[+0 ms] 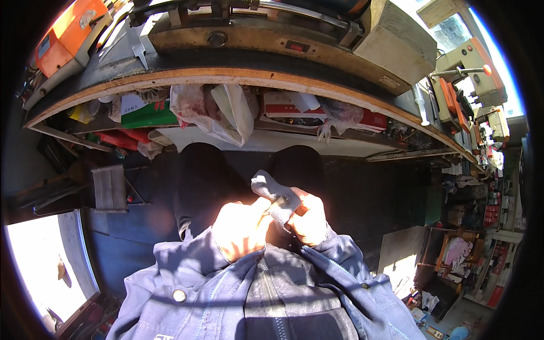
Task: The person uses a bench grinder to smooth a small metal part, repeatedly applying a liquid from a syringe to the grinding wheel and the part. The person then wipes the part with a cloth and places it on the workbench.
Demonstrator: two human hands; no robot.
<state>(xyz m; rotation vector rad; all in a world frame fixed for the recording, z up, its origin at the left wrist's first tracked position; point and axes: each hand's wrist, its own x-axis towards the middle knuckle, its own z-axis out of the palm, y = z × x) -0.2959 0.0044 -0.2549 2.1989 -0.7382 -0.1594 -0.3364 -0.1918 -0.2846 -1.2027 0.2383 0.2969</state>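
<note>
Close in front of my jacket, both hands are together over a grey piece of cloth (265, 184). My left hand (241, 228) is closed, pinching the cloth's lower left side. My right hand (310, 219) is closed as well, with thumb and fingers gripping the cloth's right edge. A small dark roundish spot (285, 199) shows on the cloth between my fingers; I cannot tell whether it is a separate piece. The cloth's upper end sticks up free above my left fingertips. Strong sunlight washes out parts of both hands.
Ahead runs a workbench (238, 73) with a long metal machine (249, 42), calipers (136, 48) and an orange machine (68, 37). Its lower shelf holds a white plastic bag (190, 113) and a green box (147, 115). A folding stool (110, 190) stands left; a key-cutting-like machine (473, 68) sits far right.
</note>
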